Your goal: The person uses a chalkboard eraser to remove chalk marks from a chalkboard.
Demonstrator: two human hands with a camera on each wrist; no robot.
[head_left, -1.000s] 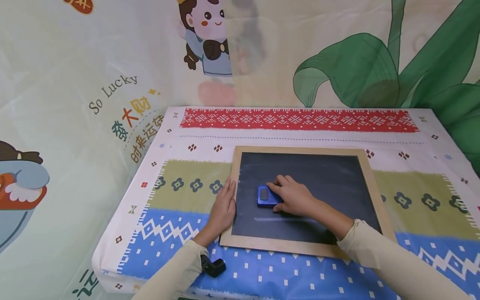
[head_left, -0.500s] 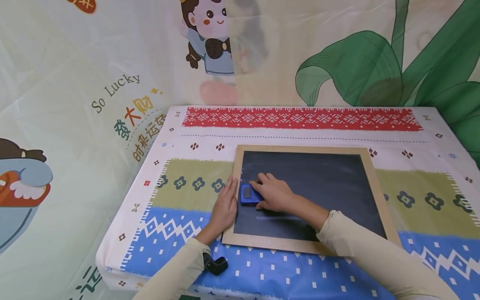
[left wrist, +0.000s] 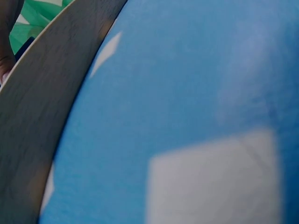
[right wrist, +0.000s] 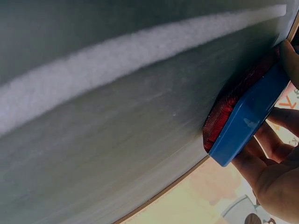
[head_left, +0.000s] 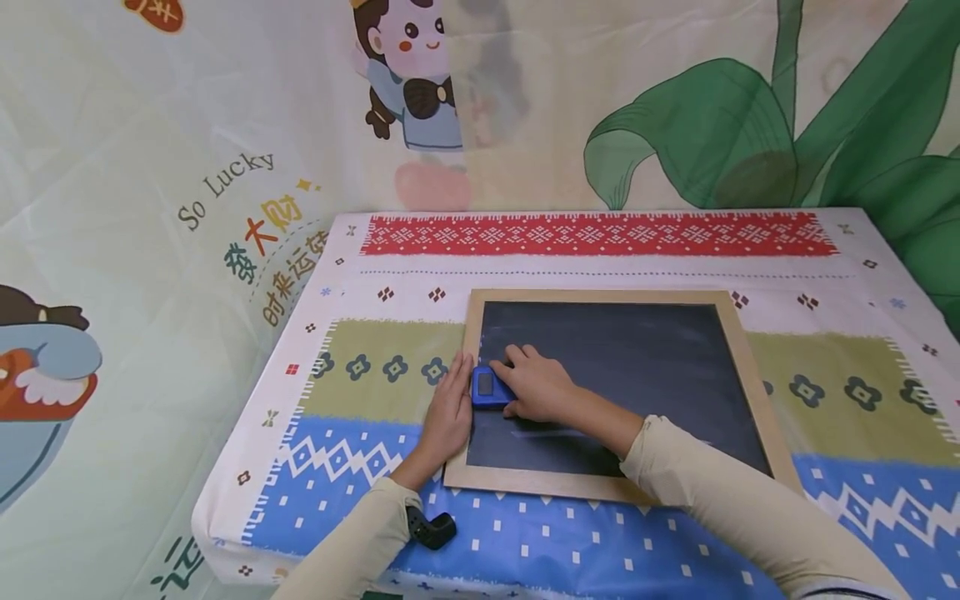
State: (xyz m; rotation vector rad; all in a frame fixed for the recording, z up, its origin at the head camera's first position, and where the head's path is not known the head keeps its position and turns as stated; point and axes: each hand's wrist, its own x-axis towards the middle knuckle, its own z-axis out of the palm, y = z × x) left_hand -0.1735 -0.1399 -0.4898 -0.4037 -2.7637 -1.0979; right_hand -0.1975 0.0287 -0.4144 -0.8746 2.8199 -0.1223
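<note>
A blackboard [head_left: 615, 367] in a pale wooden frame lies on the patterned cloth. My right hand [head_left: 542, 385] grips a blue board eraser [head_left: 483, 388] by its sides, near the board's left edge. In the right wrist view the eraser [right wrist: 252, 116] shows a red pad against the black surface, and a broad white chalk stroke [right wrist: 140, 51] runs beside it. My left hand [head_left: 447, 417] lies with straight fingers along the left side of the frame. The left wrist view shows the frame's wooden edge [left wrist: 56, 79] at close range; the left fingers are out of that view.
The table is covered with a cloth [head_left: 360, 517] in blue, green, white and red bands. A black wrist device [head_left: 431, 529] sticks out from the left cuff. Printed curtains [head_left: 525, 100] hang behind and to the left of the table.
My right hand has slid the eraser leftward over the blackboard, from left of its middle to the left frame edge. The left hand stays at the frame.
</note>
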